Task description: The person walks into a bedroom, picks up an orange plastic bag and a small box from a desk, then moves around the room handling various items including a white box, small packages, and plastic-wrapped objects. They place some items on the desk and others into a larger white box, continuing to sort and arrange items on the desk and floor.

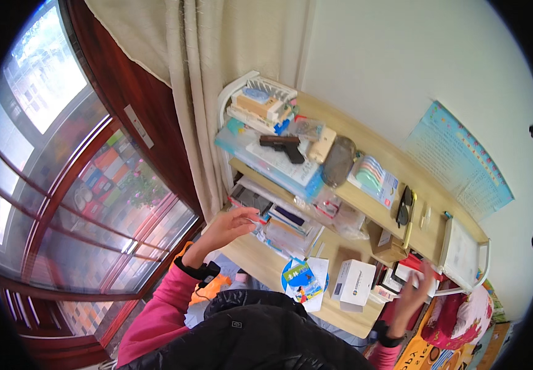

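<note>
My left hand (235, 227) is raised over the left part of the wooden desk, beside stacked books and papers (289, 229); a small clear thing with a red tip (262, 221) shows at its fingertips. Whether the hand grips it cannot be told. My right hand (412, 291), blurred, is up near the books (398, 277) at the desk's right, its fingers apart. Between the hands lie a colourful magazine (303, 282) on white paper and a white box (356, 283).
On the upper shelf are a black toy-like pistol (285, 147), a dark glasses case (339, 161), sunglasses (404, 206) and a white basket (271, 90). A cardboard box (389, 246) stands below. A glass door (109, 185) is at left, bedding (460, 319) at right.
</note>
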{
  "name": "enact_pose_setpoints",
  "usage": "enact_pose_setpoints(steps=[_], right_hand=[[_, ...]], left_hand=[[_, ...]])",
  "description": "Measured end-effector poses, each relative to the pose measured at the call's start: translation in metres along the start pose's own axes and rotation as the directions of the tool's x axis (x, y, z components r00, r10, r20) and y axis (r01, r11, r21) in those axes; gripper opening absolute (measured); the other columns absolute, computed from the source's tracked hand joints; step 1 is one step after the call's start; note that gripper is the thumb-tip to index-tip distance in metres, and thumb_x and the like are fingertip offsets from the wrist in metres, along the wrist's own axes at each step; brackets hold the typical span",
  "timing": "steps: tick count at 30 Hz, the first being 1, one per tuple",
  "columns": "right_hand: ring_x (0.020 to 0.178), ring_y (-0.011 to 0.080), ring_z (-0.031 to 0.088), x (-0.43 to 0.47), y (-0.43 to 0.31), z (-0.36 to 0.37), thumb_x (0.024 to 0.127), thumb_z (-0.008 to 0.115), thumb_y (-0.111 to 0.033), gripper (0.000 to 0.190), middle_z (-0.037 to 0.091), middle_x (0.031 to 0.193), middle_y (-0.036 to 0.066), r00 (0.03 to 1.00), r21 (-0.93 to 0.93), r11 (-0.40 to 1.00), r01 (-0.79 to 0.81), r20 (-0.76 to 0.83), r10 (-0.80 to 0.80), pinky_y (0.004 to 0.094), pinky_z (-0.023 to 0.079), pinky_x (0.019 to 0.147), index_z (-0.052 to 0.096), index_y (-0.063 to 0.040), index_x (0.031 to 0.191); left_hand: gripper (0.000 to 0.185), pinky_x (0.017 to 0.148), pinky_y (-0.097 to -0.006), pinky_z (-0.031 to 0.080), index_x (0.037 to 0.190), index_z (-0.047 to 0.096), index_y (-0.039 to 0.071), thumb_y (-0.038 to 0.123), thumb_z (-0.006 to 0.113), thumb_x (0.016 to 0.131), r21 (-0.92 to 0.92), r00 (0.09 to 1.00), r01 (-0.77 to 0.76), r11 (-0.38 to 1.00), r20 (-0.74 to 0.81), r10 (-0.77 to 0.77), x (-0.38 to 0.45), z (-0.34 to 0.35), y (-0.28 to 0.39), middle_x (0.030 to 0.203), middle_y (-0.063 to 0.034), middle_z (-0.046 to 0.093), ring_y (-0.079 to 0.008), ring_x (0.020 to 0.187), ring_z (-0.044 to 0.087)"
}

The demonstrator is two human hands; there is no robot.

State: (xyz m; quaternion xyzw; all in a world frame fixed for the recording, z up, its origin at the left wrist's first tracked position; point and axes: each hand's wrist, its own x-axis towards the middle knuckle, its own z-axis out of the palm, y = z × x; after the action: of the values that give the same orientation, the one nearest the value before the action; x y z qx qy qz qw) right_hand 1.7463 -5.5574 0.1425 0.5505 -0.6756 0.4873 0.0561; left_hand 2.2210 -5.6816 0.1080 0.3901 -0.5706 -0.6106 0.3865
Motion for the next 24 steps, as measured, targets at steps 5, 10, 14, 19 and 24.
enact_pose_setpoints(steps=[5,10,14,19,24], right_hand=[[0.088,0.0172,0.065,0.108,-0.150,0.018,0.094,0.056,-0.005,0.023,0.067,0.099,0.010,0.984,0.195,0.978,0.067,0.147,-0.097,0.0285,0.051,0.078,0.060,0.005,0.115],[0.084,0.0159,0.066,0.183,-0.259,0.161,0.090,0.064,-0.010,0.021,0.070,0.092,0.013,0.788,0.263,0.933,0.247,0.505,-0.351,0.0286,0.051,0.076,0.067,0.003,0.106],[0.084,0.0315,0.067,0.208,-0.307,0.323,0.085,0.063,-0.017,0.024,0.069,0.094,0.018,0.583,0.184,0.851,0.492,0.656,-0.479,0.0381,0.053,0.074,0.069,-0.004,0.105],[0.088,0.0336,0.066,0.214,-0.331,0.440,0.080,0.062,-0.017,0.031,0.069,0.093,0.019,0.530,0.091,0.808,0.582,0.711,-0.462,0.0428,0.052,0.077,0.068,-0.006,0.108],[0.090,0.0354,0.066,0.216,-0.323,0.480,0.077,0.062,-0.015,0.030,0.068,0.091,0.019,0.490,-0.002,0.691,0.723,0.706,-0.511,0.0437,0.053,0.079,0.068,-0.005,0.105]], left_hand=[[0.039,0.090,-0.0270,0.046,0.130,0.051,0.003,0.007,0.061,0.093,-0.052,1.000,-0.006,0.999,-0.007,0.006,0.023,-0.071,0.011,0.114,-0.0081,0.061,-0.0140,0.107,0.059],[0.036,0.094,-0.0276,0.045,0.128,0.052,0.001,0.006,0.060,0.093,-0.129,1.000,0.009,0.992,0.014,-0.008,0.028,-0.113,-0.002,0.113,-0.0078,0.062,-0.0147,0.107,0.059],[0.037,0.095,-0.0283,0.046,0.127,0.051,-0.002,0.007,0.061,0.093,-0.145,1.000,-0.008,0.989,0.019,0.011,0.024,-0.131,-0.014,0.113,-0.0079,0.062,-0.0153,0.107,0.060],[0.035,0.092,-0.0289,0.047,0.124,0.054,-0.003,0.009,0.062,0.092,-0.160,0.995,-0.010,0.987,-0.098,-0.006,-0.008,-0.150,-0.026,0.111,-0.0091,0.064,-0.0163,0.103,0.061],[0.033,0.091,-0.0284,0.047,0.122,0.057,-0.002,0.011,0.063,0.092,-0.242,0.968,0.012,0.970,-0.241,-0.073,-0.051,-0.167,-0.043,0.107,-0.0095,0.066,-0.0159,0.102,0.061]])
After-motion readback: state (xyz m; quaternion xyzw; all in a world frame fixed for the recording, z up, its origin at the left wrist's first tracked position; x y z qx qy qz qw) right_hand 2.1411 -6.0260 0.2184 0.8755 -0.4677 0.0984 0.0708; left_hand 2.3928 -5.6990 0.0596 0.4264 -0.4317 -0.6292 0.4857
